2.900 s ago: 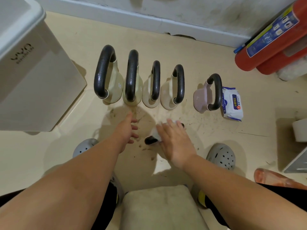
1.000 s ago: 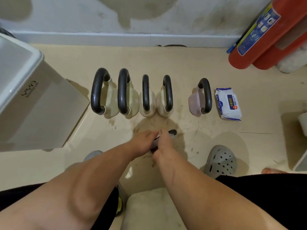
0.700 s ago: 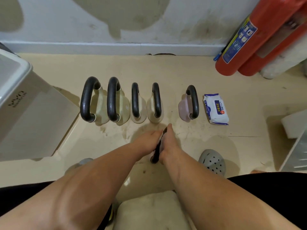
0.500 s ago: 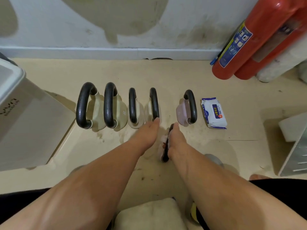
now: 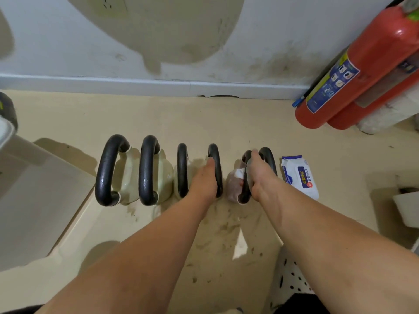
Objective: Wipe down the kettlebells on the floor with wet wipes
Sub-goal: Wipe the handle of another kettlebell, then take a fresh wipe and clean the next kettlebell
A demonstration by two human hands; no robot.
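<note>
Four cream kettlebells with black handles stand in a row: the first [image 5: 108, 171], second [image 5: 148, 171], third [image 5: 182, 171] and fourth [image 5: 218, 168]. My left hand [image 5: 204, 180] lies flat against the left side of the fourth one's handle, fingers straight. My right hand [image 5: 258, 175] grips the black handle of a small pink kettlebell [image 5: 232, 189], with a white wet wipe [image 5: 238, 173] bunched against it. This kettlebell sits just right of the cream row. Behind my right hand shows the handle of another kettlebell [image 5: 270, 162]. A wet wipes pack [image 5: 299, 176] lies to its right.
Two red fire extinguishers [image 5: 362, 71] lean against the wall at the back right. A white bin [image 5: 34, 200] stands at the left, close to the first kettlebell. A grey clog [image 5: 292, 277] is under my right forearm. The floor [image 5: 222, 230] in front of the row is smeared with dirt.
My right hand has carried the small pink kettlebell and wipe forward from the near floor into the gap in the row. My left hand has let go and moved onto the fourth cream kettlebell.
</note>
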